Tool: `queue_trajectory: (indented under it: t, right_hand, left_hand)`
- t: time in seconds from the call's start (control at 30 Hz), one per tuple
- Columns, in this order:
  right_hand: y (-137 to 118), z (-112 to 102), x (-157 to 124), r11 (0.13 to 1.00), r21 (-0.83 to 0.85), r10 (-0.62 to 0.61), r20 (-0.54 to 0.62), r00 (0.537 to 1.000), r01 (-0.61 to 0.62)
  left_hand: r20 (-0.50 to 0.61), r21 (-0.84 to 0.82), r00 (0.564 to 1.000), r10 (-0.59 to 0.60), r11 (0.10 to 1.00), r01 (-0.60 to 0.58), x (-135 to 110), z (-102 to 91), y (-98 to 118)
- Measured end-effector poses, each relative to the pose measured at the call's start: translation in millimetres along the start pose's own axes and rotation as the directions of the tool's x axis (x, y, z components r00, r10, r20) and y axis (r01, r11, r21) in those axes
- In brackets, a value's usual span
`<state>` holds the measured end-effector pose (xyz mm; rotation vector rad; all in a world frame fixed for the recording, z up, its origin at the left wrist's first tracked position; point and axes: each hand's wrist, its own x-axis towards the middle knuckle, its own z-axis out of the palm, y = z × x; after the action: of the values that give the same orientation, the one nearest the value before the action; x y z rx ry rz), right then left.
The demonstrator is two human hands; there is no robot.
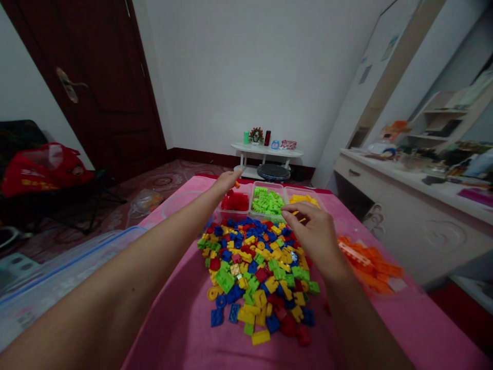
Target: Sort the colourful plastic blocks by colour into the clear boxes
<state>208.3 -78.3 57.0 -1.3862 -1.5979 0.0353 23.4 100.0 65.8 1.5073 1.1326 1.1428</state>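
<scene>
A heap of mixed red, blue, yellow and green bricks lies on a pink cloth. Behind it stand three clear boxes: one with red bricks, one with green bricks, one with yellow bricks. My left hand reaches far over the red box, fingers closed on a small orange piece. My right hand hovers above the heap's far right side, fingers pinched on a thin yellow piece.
Orange bricks lie in a clear container at the right. A clear lidded bin stands at the left. A small white table is by the far wall, a white dresser on the right, a dark door on the left.
</scene>
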Motion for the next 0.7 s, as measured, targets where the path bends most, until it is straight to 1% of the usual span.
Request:
queue_trajectory:
  t: [0.07, 0.1, 0.13, 0.17, 0.23, 0.27, 0.33, 0.4, 0.43, 0.5, 0.57, 0.63, 0.7]
  right_hand:
    - [4, 3, 0, 0.999, -0.036, 0.009, 0.032, 0.999, -0.008]
    - [6, 5, -1, 0.999, -0.051, 0.021, 0.058, 0.998, -0.018]
    - [7, 7, -1, 0.998, -0.062, 0.035, 0.092, 0.995, -0.029]
    - [7, 8, -2, 0.997, -0.069, 0.048, 0.134, 0.99, -0.039]
    - [5, 11, -5, 0.996, -0.074, 0.059, 0.254, 0.965, -0.041]
    - [3, 12, -7, 0.996, -0.08, 0.059, 0.334, 0.941, -0.034]
    - [-3, 12, -12, 0.994, -0.108, 0.055, 0.507, 0.86, 0.0]
    - [-10, 14, -19, 0.986, -0.156, 0.06, 0.652, 0.756, 0.056]
    - [-13, 16, -22, 0.979, -0.182, 0.067, 0.701, 0.71, 0.087]
    - [-16, 20, -29, 0.963, -0.23, 0.086, 0.757, 0.647, 0.141]
    - [-17, 25, -33, 0.95, -0.267, 0.116, 0.778, 0.617, 0.159]
    - [-18, 28, -33, 0.945, -0.288, 0.137, 0.783, 0.607, 0.157]
    - [-18, 29, -30, 0.934, -0.319, 0.158, 0.775, 0.612, 0.163]
  left_hand:
    - [-0.02, 0.214, 0.988, 0.154, 0.966, -0.146, -5, 2.9, 1]
    - [0.002, 0.303, 0.974, 0.227, 0.928, -0.217, -11, 5.8, 0]
    - [0.049, 0.37, 0.959, 0.28, 0.886, -0.278, -20, 9.2, 0]
    - [0.112, 0.408, 0.948, 0.299, 0.856, -0.318, -31, 12.5, -1]
    - [0.252, 0.464, 0.931, 0.265, 0.811, -0.357, -54, 17.0, -5]
    - [0.313, 0.501, 0.92, 0.235, 0.782, -0.37, -65, 17.5, -7]
    - [0.41, 0.577, 0.898, 0.159, 0.717, -0.39, -84, 14.9, -14]
    - [0.467, 0.642, 0.881, 0.081, 0.654, -0.4, -96, 9.0, -22]
    - [0.484, 0.665, 0.874, 0.049, 0.629, -0.403, -99, 5.7, -26]
    - [0.507, 0.695, 0.862, 0.007, 0.588, -0.414, -104, 0.3, -34]
    - [0.527, 0.713, 0.85, -0.01, 0.549, -0.436, -106, -2.6, -39]
    - [0.547, 0.73, 0.837, -0.019, 0.501, -0.466, -109, -2.7, -40]
    - [0.563, 0.739, 0.825, -0.041, 0.471, -0.481, -111, -1.0, -38]
